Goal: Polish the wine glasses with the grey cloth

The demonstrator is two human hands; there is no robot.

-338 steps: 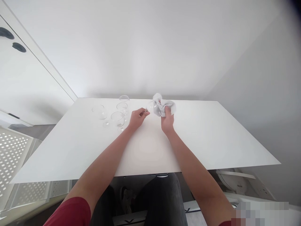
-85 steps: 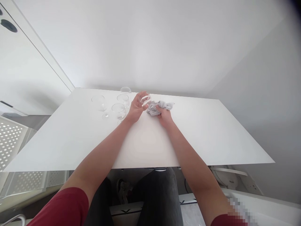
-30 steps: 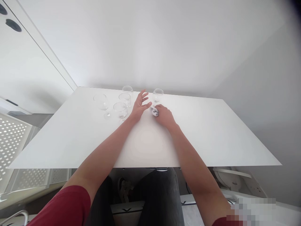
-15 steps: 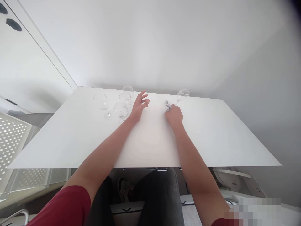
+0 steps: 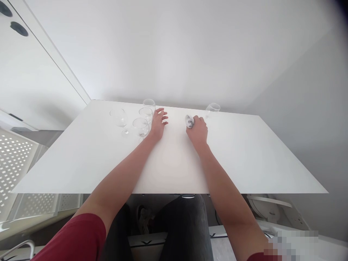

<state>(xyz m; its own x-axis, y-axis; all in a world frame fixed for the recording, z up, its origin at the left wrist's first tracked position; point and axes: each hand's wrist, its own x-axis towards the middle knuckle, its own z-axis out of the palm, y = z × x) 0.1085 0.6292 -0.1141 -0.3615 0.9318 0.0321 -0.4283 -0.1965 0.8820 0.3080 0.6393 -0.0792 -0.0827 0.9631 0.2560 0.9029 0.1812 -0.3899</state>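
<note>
My right hand (image 5: 198,131) is closed around a bunched white-and-grey cloth (image 5: 189,121), which sticks out on its left side over the white table (image 5: 174,163). Fingers spread and holding nothing, my left hand (image 5: 158,125) is over the table just right of a group of clear stemmed glasses. In that group, one glass (image 5: 140,127) is nearest me, another (image 5: 146,114) stands behind it, and a third (image 5: 149,103) is farthest back. A further stemmed glass (image 5: 118,118) stands apart at the left. Behind and right of my right hand is a lone clear glass (image 5: 212,108).
A plain white wall (image 5: 174,54) rises behind the table's far edge. At the lower left is a white perforated panel (image 5: 15,156). My legs (image 5: 187,224) are below the table's front edge. A round white object (image 5: 265,208) sits under the table at right.
My right hand has moved slightly left with the cloth, away from the lone glass, and turned so the cloth's folded end shows more. My left hand has shifted slightly left towards the grouped glasses.
</note>
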